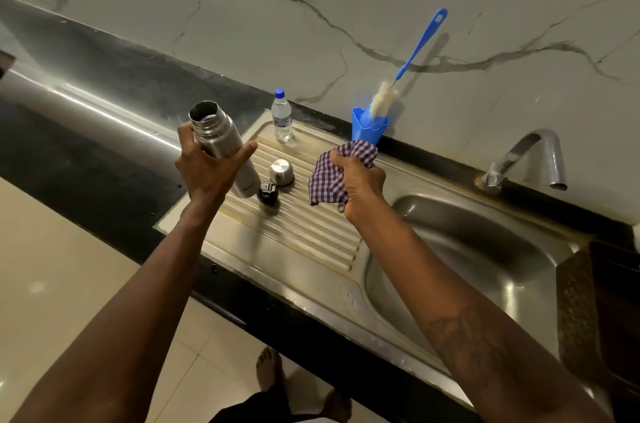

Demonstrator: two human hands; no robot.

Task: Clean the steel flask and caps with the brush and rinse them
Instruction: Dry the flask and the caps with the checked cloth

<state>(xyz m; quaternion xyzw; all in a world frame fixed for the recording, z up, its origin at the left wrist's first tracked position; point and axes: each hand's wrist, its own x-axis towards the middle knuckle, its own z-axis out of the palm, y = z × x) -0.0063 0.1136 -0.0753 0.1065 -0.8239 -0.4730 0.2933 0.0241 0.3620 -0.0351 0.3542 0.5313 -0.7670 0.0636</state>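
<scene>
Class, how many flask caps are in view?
2: the steel cap stands on the drainboard; the black cap sits beside it, near the steel flask's base.

Two caps are sitting mid drainboard (294,242), narrowing the gap btw the flask (216,135) in the left hand (207,169) and the cloth (329,176) in the right hand (360,183): steel cap (281,172) just behind black cap (267,193). Bottle (282,117) and holder (367,126) w/ brush (382,98) are standing along the wall (311,7), blocking reach there. Drainboard's front ribs and basin (485,249) are offering open room; tap (526,159) is hanging over the basin's far side.
</scene>
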